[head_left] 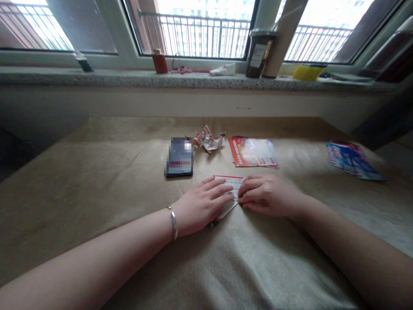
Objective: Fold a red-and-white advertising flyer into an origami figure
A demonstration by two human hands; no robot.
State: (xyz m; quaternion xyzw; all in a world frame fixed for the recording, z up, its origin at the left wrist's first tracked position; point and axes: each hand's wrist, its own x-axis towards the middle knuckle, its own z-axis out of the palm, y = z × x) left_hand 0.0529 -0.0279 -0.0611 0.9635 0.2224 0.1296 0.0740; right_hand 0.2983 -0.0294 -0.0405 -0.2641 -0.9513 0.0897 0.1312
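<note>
Red-edged white paper sheet [235, 182] looks part-folded; left hand [203, 204] flat, released; right hand [263, 193] pinching edge. Orange printed leaflets [256, 153] unfolded.

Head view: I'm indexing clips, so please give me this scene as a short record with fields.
Left hand: laid over the paper
Left wrist: silver bracelet
Right hand: fingers curled at the paper's right edge; grip unclear
Surface: brown table
Behind the hands, left to right: dark slab, pixelated; creased paper piece; red leaflets, overlapping
Far right: blue leaflets, fanned
Sill: red container, yellow item, others
</note>
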